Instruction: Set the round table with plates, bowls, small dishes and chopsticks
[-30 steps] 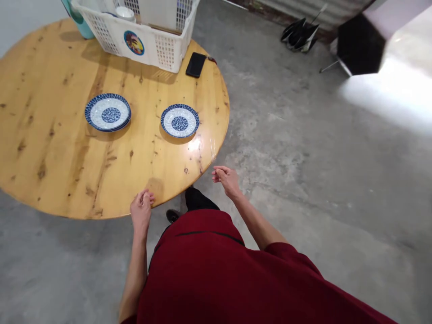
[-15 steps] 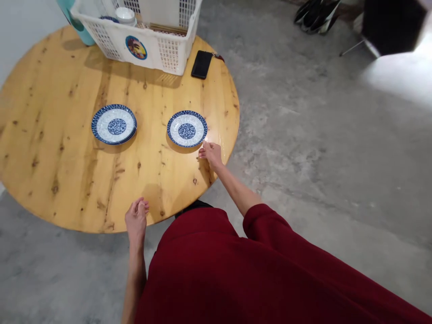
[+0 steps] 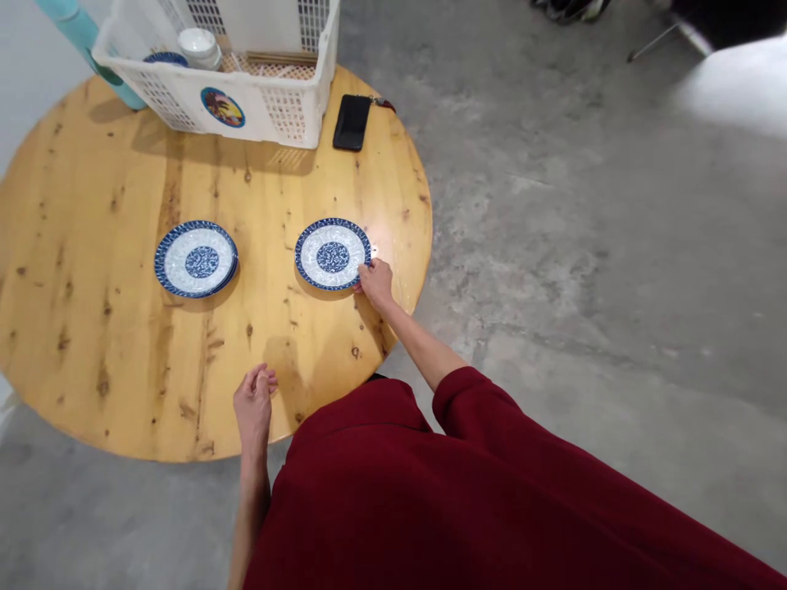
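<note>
My right hand [image 3: 376,280] pinches the lower right rim of a blue-and-white plate [image 3: 333,256], thumb on top and the other fingers partly hidden at its edge. This plate lies on the right part of the round wooden table [image 3: 246,344]. To the left is a small stack of matching plates [image 3: 202,260], untouched by either hand. My left hand [image 3: 255,393] hovers by the table's near edge, its fingers loosely bent and apart with nothing in them.
At the back of the table stands a white plastic basket [image 3: 264,111] holding white bowls [image 3: 200,49] and a blue-rimmed dish [image 3: 166,58]. A black phone [image 3: 352,123] lies right of it; a turquoise bottle [image 3: 92,49] stands left. Grey floor [image 3: 553,270] surrounds the table.
My right hand has moved from beside the right plate onto its rim and closed there. The view has tilted, so the table things sit lower. My left hand stays near the edge.
</note>
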### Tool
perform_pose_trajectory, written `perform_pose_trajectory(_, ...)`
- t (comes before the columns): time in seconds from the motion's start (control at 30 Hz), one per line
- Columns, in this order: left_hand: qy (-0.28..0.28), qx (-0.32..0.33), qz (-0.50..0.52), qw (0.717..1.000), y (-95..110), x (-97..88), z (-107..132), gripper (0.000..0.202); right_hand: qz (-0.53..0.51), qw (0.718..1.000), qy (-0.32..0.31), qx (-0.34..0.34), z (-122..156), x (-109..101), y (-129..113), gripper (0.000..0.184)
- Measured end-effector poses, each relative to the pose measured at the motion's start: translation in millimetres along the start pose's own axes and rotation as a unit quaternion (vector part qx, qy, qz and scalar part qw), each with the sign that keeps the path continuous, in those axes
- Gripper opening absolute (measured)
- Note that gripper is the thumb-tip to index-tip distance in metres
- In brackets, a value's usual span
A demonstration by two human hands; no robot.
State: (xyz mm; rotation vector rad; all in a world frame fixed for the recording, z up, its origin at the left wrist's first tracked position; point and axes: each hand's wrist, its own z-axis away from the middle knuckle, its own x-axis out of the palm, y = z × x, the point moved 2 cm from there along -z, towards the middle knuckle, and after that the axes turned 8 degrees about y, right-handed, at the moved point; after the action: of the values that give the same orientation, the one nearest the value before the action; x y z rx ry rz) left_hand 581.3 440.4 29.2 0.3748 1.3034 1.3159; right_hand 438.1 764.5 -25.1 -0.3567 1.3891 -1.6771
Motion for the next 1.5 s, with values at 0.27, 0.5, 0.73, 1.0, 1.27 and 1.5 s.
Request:
perform_pose_trajectory(0.27, -0.008, 0.001, 0.005, 1.000, 11.9, 12.0, -7.1, 0.048, -0.011, 1.000, -0.008, -0.010, 1.5, -3.3, -3.4, 0.005)
perform_pose_trajectory(0.5, -0.008, -0.006, -0.011, 1.000, 2.6, 11.0, -7.1, 0.049, -0.024, 0.999, -0.024, -0.019, 2.0, -7.7, -2.3, 0.008)
perform_pose_trajectory(0.73, 0.030, -0.025, -0.002, 0.999, 2.4, -20.4, -17.1, 0.050, -0.002, 1.000, 0.010, -0.010, 28.3, -28.8, 9.8, 0.025)
perform_pose_trajectory(1.0, 0.128, 0.063, -0.046, 0.989, 38.7, -76.3, -116.7, 0.043, -0.014, 0.993, -0.002, -0.119, 91.1, -13.9, -18.8, 0.027)
perform_pose_trajectory(1.27, 0.088, 0.154, -0.283, 0.943, 81.2, -84.9, -255.9, 0.038, 0.034, 0.978, -0.107, -0.173, 99.3, 144.2, -64.6, 0.029)
perform_pose_trajectory(1.5, -0.012, 0.231, -0.294, 0.928, 87.4, -72.4, -316.0, 0.039, 0.188, 0.960, -0.030, -0.205, 97.6, 243.3, -69.2, 0.030)
